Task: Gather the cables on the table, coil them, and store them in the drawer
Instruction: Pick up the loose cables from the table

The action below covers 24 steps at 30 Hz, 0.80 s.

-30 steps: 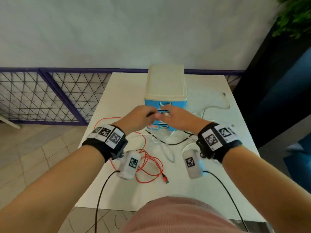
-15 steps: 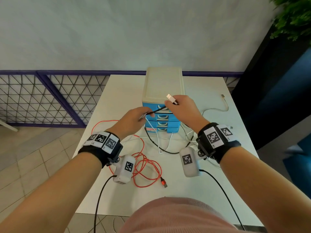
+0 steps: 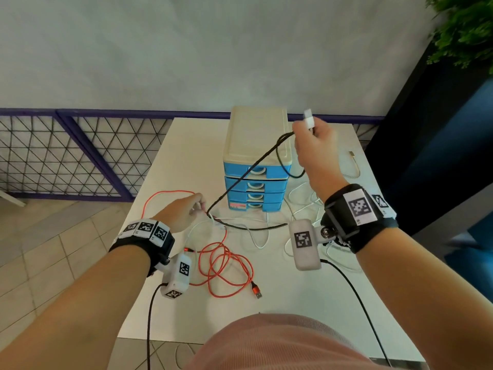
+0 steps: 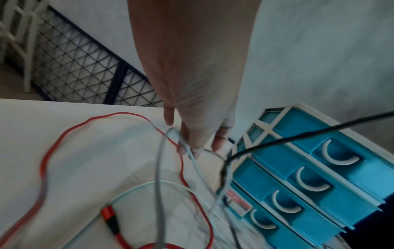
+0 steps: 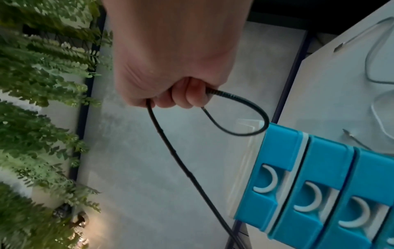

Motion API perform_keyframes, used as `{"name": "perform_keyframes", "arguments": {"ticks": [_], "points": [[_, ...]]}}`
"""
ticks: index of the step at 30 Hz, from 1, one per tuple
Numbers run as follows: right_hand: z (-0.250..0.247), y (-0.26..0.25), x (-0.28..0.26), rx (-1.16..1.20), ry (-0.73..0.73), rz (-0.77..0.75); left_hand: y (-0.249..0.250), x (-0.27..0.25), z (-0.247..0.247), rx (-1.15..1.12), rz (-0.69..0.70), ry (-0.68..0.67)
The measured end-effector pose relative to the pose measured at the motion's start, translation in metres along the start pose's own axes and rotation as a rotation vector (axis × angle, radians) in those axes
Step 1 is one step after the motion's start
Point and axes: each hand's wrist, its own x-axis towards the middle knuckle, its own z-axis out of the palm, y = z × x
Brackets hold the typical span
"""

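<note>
My right hand (image 3: 312, 138) is raised beside the drawer unit's top and grips a black cable (image 3: 240, 180) just under its white plug (image 3: 308, 118). A small loop of that cable (image 5: 245, 131) hangs from the fist (image 5: 177, 94). The cable slants down to the table, bends by my left hand (image 3: 197, 206) and runs on along the table. My left fingertips (image 4: 192, 148) pinch a thin white cable (image 4: 158, 176) right next to that bend. A red cable (image 3: 226, 265) lies in loose loops in front. The blue drawer unit (image 3: 256, 145) has all its drawers closed.
More white cables (image 3: 301, 193) lie tangled to the right of the drawer unit. A beige cable (image 3: 356, 166) sits near the white table's (image 3: 186, 145) right edge. A purple mesh fence stands to the left, and a dark panel with a plant to the right.
My right hand rose up and to the right with the plug end. My left hand dropped left towards the table, away from the drawers. The black cable now stretches between them.
</note>
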Motion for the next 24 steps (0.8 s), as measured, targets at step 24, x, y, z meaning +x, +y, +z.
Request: {"name": "perform_keyframes", "arguments": {"ticks": [24], "points": [[-0.018,-0.012,0.033,0.1,0.183,0.113,0.07,-0.015,0.029,-0.484,0.102,-0.088]]}}
